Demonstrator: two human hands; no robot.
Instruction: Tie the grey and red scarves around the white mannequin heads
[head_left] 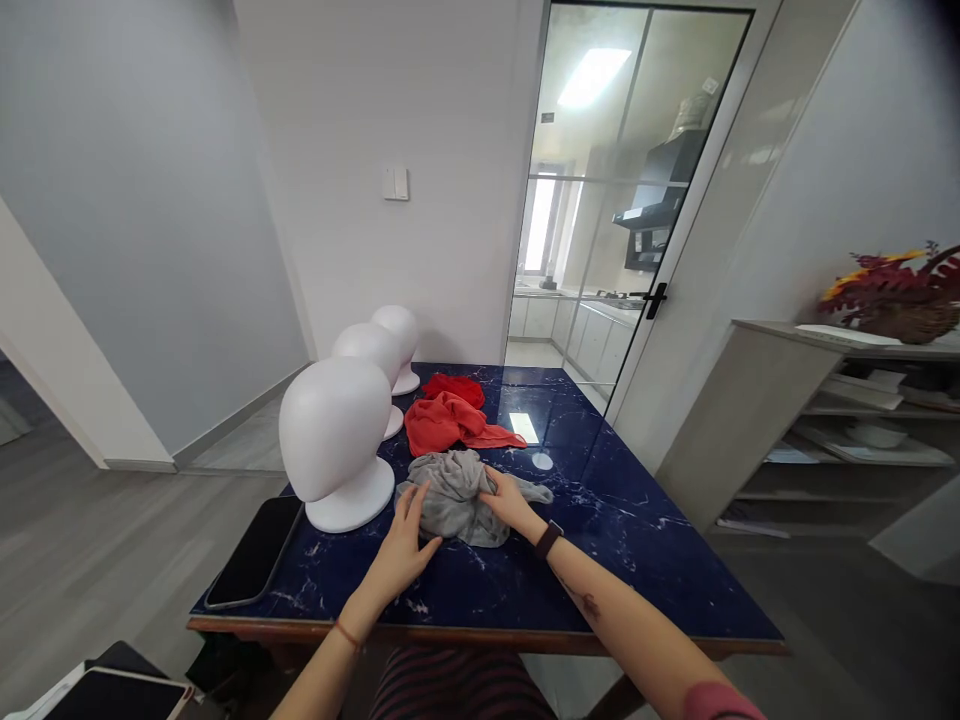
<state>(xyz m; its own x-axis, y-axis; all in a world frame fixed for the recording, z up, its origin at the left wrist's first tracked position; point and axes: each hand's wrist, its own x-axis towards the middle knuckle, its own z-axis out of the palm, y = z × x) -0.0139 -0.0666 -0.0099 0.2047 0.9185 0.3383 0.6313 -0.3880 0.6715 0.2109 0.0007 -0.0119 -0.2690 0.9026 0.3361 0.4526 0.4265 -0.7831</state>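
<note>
A crumpled grey scarf [454, 500] lies in a loose heap near the front of the blue table. At its left edge is my left hand [406, 543], fingers spread and touching the cloth, not closed on it. My right hand [513, 506] pinches the heap's right side, its fingertips partly hidden in the folds. Just left of the scarf stands the nearest white mannequin head [335, 430]. Beyond the grey cloth lie a bunched red scarf [442, 423] and, farther back, a second red cloth [455, 390].
Two more mannequin heads [367, 348] stand in a row behind the nearest one. A dark-screened tablet or phone [256, 552] lies at the table's [637, 560] left front corner. A glass door [600, 200] is behind, and a shelf unit [810, 440] stands to the right.
</note>
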